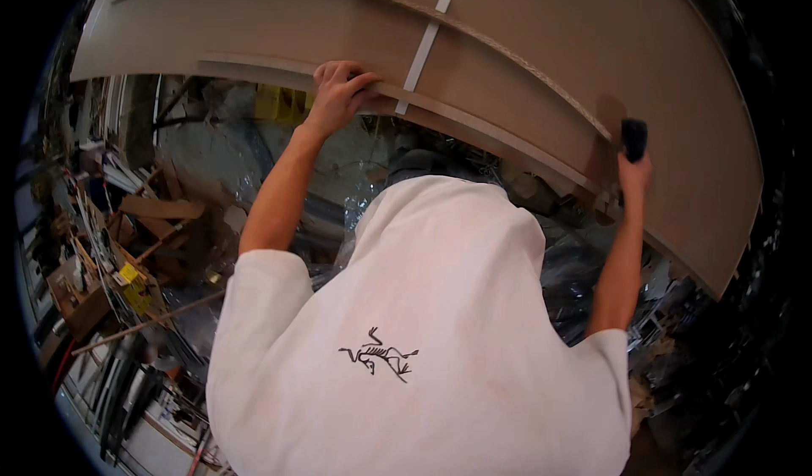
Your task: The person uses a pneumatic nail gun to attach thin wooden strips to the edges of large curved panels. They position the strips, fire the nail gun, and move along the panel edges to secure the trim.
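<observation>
Across the top spreads a large brown sheet of board (668,78), with narrower brown board pieces on it. My left hand (338,93) is closed over the near edge of a long narrow board (482,129), its fingers on top. Just right of that hand, a white strip (422,53) crosses the boards lengthwise away from me. Toward the right end, my right hand (634,174) is wrapped round a black blocky hand tool (633,139), whose exact kind I cannot make out. The tool is close to the rough, pale edge of the middle board (541,77).
Offcuts and cardboard pieces (156,214) lie heaped on the floor at the left, with a long thin stick (148,322) among them. Beneath the boards are a yellow object (277,102) and crumpled clear plastic (359,192). Dark clutter fills the lower right.
</observation>
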A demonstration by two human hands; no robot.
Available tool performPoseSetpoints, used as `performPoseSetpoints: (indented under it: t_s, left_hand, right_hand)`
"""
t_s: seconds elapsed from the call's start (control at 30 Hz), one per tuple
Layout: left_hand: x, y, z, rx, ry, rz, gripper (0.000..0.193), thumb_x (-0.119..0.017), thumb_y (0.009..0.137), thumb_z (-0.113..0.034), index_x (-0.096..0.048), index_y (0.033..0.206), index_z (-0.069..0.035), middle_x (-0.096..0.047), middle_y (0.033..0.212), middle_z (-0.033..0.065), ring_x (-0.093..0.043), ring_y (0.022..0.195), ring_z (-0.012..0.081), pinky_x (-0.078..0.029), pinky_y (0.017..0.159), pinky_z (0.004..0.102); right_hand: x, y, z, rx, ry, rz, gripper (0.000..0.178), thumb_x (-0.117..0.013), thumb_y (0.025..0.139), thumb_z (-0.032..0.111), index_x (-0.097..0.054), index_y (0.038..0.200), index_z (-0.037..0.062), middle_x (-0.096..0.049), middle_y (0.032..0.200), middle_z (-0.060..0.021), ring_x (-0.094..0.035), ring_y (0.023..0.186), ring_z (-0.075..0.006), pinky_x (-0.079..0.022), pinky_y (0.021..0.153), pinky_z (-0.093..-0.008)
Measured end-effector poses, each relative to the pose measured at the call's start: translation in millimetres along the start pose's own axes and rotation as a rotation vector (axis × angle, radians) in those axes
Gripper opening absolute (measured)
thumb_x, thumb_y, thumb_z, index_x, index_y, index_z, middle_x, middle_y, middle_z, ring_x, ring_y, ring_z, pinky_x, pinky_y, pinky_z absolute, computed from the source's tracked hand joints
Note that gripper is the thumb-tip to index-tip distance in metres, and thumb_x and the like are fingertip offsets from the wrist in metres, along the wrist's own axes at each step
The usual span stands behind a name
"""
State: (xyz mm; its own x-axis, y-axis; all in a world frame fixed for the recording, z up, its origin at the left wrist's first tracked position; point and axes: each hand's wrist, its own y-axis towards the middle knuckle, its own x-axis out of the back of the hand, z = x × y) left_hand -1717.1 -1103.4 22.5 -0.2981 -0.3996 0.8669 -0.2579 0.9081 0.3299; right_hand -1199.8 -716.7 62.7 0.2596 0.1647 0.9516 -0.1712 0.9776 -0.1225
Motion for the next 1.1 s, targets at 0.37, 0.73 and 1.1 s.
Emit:
performPoseSetpoints:
  t_s: [0.37,0.73,1.1]
  left_hand:
    - [0,-6,6,0.034,-0.066,-0.012,0.033,-0.078,0.083,-0.024,-0.075,0.115,-0.024,-0.06,0.115,0.0021,-0.052,0.119,0.0262,-0.032,0.106,0.0448]
    - [-16,-15,11,0.027,-0.049,-0.113,0.035,-0.078,0.079,-0.021,-0.074,0.114,-0.026,-0.06,0.115,0.0013,-0.051,0.121,0.0269,-0.032,0.108,0.0449]
    - [-18,-17,10,0.059,-0.076,-0.128,0.033,-0.079,0.076,-0.02,-0.073,0.107,-0.027,-0.06,0.108,-0.0023,-0.052,0.119,0.0227,-0.031,0.111,0.044]
  right_hand:
    - [128,-149,185,0.001,0.623,0.345,0.018,-0.08,0.088,0.016,-0.071,0.096,0.0027,-0.065,0.072,-0.0014,-0.058,0.056,-0.0112,-0.045,0.054,-0.0297]
    - [30,-180,317,0.172,0.506,0.824,0.012,-0.074,0.089,0.011,-0.068,0.091,0.0006,-0.061,0.069,-0.0011,-0.055,0.056,-0.0099,-0.045,0.052,-0.029]
    - [-10,-184,366,0.197,0.413,0.92,0.012,-0.07,0.087,0.011,-0.064,0.089,0.0006,-0.058,0.066,-0.0015,-0.055,0.055,-0.0108,-0.044,0.051,-0.0299]
